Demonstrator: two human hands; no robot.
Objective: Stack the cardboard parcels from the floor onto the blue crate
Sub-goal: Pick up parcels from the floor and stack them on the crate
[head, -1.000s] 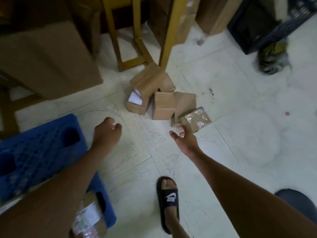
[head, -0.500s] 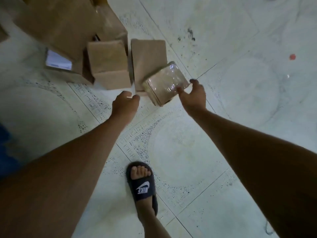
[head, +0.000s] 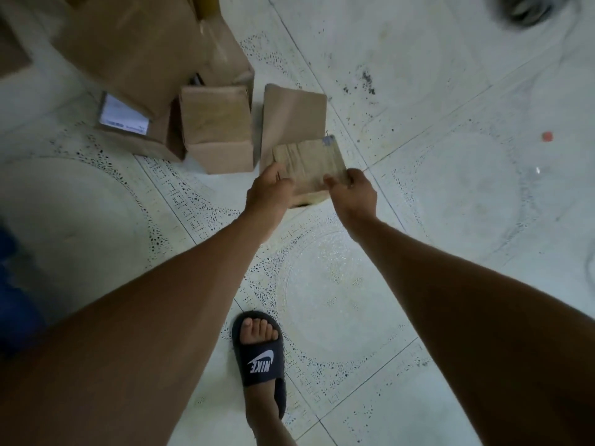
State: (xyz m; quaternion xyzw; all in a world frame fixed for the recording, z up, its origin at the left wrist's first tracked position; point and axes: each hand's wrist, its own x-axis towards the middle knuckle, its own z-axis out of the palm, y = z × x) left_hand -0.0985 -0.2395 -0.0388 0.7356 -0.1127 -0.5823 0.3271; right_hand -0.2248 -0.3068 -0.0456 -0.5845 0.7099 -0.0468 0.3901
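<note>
While gripped, parcel between both hands' fingers

floor: pale patterned tiles, dark specks
far left: big cardboard box, labelled parcel, upright parcel, flat parcel
near centre: foot in black slide sandal
far right: small red scrap

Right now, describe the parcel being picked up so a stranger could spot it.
Find the cluster of brown cardboard boxes on the white tiled floor. At its near right edge, the left hand and right hand grip one small parcel. Only it is wrapped in glossy clear tape.
</note>
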